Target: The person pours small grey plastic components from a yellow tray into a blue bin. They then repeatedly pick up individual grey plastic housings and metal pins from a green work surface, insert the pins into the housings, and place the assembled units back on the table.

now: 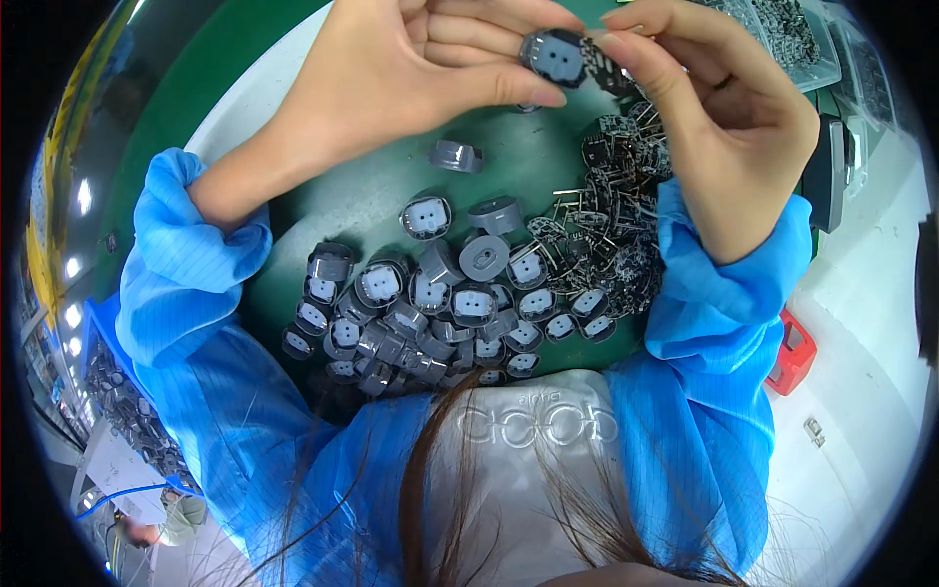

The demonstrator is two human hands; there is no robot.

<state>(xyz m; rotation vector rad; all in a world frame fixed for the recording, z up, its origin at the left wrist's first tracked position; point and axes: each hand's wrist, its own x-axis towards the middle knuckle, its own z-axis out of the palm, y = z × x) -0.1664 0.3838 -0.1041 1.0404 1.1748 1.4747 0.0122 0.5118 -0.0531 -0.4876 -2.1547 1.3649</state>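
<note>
Between the fingers and thumb of my left hand [411, 73] is a dark oval plastic housing [554, 57] with a light grey insert, its open side facing me. Close on its right, my right hand [724, 108] pinches a small black circuit board [608, 73] by its edge; it touches or nearly touches the housing. Below my hands lies a heap of similar grey housings [430, 293], some showing the insert, others their closed backs. To its right sits a pile of black circuit boards [616, 220] with metal pins. One housing [457, 156] lies apart, nearer my left hand.
A clear plastic box [797, 44] of small metal parts stands at the far right, near a black device [827, 174]. Something red [792, 352] lies beyond my right sleeve. At the lower left, more grey parts [132, 416] fill a blue bin, and another person [176, 519] is partly visible.
</note>
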